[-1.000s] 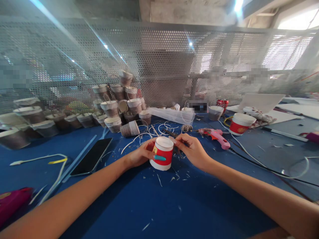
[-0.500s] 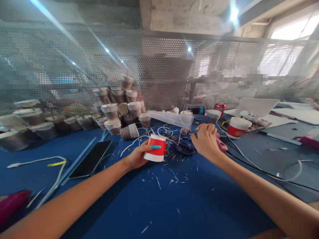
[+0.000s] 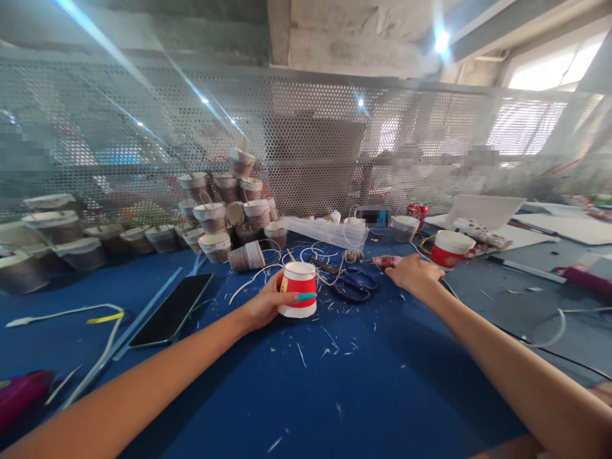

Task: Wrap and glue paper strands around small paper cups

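Left hand (image 3: 265,305) is curled snugly round the red cup (image 3: 299,287), thumb across its front; right hand (image 3: 415,274) is at the glue gun (image 3: 386,261), can't tell if it's gripping.

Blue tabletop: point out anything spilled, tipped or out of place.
One grey-brown cup lies on its side, though most of the stacked cups beside it stand upright. Pale scraps litter the tabletop in front of the red-and-white cup in the left hand, like unswept trimmings.
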{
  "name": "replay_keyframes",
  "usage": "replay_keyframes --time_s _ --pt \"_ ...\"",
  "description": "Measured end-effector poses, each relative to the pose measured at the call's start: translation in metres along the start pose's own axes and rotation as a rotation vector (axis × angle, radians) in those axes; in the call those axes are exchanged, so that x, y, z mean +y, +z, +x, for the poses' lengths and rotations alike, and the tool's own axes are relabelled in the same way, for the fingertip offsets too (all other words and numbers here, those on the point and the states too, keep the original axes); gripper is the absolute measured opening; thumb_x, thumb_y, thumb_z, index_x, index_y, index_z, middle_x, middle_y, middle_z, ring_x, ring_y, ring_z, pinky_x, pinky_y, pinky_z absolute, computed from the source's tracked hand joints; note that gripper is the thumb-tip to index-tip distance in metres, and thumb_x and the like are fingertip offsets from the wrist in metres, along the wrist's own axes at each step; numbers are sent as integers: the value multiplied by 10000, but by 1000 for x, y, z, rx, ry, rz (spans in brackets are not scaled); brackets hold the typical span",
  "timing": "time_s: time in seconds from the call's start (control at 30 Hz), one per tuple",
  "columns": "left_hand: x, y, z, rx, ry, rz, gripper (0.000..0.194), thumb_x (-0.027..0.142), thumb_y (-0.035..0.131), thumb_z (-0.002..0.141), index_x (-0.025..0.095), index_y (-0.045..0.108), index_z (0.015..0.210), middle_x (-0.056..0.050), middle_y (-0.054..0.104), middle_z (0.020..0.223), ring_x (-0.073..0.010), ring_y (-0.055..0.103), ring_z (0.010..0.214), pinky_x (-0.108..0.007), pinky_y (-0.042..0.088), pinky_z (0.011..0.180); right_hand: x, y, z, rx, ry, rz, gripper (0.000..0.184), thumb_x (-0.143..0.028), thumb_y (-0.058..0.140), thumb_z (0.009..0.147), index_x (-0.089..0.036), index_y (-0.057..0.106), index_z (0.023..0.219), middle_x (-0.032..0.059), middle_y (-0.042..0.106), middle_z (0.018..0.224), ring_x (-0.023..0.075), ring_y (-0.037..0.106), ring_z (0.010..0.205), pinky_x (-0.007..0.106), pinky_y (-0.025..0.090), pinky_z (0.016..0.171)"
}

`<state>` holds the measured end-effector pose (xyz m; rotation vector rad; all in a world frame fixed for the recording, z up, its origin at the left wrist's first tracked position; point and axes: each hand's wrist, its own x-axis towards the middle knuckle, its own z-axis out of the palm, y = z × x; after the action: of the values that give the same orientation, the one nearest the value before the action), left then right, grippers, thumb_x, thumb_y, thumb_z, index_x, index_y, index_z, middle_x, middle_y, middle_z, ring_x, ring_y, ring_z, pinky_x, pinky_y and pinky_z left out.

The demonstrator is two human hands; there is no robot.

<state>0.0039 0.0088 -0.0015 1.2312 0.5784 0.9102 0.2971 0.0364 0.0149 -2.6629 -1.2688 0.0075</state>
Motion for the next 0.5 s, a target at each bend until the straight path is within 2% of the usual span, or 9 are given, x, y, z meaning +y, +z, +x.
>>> replay_keyframes --time_s 0.1,0.23,0.33,0.5 --pt "-1 -2 1 34 48 -23 498 99 739 549 146 555 1009 -50 673 868 -184 629 774 -306 478 718 3 -6 0 37 -73 17 484 -322 528 687 -58 564 1090 267 571 1050 377 545 1002 429 423 686" --pt "-2 -2 4 65 100 -18 510 98 733 565 145 568 1045 -57 674 955 -191 622 874 -308 449 810 1 -15 -11 156 -289 118 442 -323 427 750 -17 551 1044 265 565 1019 339 537 997 364 420 678" --pt "-2 -1 4 59 94 -3 533 90 731 562 147 571 1066 -70 668 996 -201 614 908 -321 432 842 -6 -18 -29 118 -450 301 351 -371 414 746 -90 551 904 188 602 862 272 589 802 323 402 605" --pt "-3 -2 5 19 91 -25 499 117 717 569 143 589 1050 -75 672 983 -216 613 903 -334 421 846 -19 -13 -67 80 -547 585 299 -452 507 669 -187 418 775 77 560 696 187 521 592 285 348 486"
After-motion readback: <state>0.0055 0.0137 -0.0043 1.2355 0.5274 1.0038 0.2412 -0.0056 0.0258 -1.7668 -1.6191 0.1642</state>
